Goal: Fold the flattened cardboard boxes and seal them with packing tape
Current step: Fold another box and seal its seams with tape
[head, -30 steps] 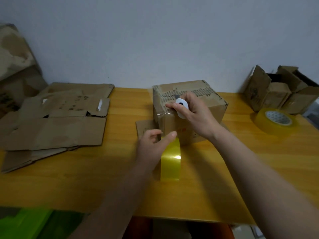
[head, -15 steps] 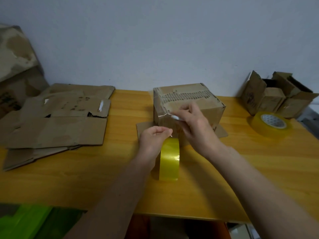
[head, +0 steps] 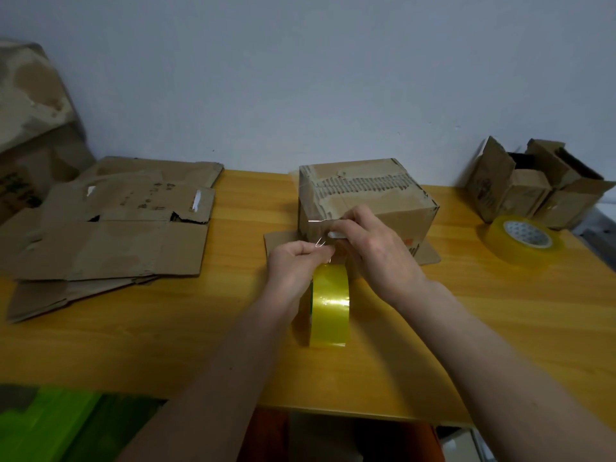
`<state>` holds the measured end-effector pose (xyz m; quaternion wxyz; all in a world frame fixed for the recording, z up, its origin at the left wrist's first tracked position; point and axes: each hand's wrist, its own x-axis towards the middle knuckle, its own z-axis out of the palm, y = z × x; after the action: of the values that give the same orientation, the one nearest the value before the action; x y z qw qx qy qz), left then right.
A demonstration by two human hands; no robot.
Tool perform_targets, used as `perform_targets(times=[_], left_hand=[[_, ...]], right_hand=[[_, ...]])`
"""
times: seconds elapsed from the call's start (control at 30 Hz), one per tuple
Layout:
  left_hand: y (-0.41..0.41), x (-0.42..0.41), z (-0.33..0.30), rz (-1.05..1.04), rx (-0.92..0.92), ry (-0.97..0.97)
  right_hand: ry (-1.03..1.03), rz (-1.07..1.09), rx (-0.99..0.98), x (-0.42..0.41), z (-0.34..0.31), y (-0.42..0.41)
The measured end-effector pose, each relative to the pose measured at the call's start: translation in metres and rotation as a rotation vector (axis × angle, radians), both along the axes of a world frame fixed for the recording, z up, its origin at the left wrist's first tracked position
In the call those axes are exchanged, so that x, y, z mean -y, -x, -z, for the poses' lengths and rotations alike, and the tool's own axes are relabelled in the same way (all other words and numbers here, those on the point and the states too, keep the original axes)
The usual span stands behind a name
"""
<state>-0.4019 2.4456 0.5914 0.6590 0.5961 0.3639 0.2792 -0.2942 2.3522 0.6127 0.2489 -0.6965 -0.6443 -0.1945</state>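
Observation:
A folded cardboard box (head: 363, 198) stands at the middle of the wooden table (head: 500, 315), with clear tape over its top and near side. A yellow tape roll (head: 330, 305) stands on edge in front of it. My left hand (head: 293, 265) grips the roll's top and pinches the stretched strip of tape. My right hand (head: 376, 251) holds a small white cutter (head: 335, 234) against that strip, close to the box's near face. The cutter is mostly hidden by my fingers.
A pile of flattened cardboard boxes (head: 110, 225) lies on the table's left side. A second tape roll (head: 521, 238) lies flat at the right, with folded open boxes (head: 536, 185) behind it. Green items (head: 43, 425) sit below the table's front edge.
My right hand moved with the cutter from the box's top edge down its near side to the tape strip. My left hand closed over the roll's top.

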Motion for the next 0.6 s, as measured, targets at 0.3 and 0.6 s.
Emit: perform_targets(times=[0.3, 0.6], left_hand=[[0.002, -0.003, -0.001, 0.035, -0.010, -0.026], [0.002, -0.006, 0.000, 0.085, -0.018, -0.017]], right_hand=[[-0.049, 0.076, -0.119, 0.012, 0.001, -0.015], [0.063, 0.217, -0.776, 0.031, 0.025, -0.033]])
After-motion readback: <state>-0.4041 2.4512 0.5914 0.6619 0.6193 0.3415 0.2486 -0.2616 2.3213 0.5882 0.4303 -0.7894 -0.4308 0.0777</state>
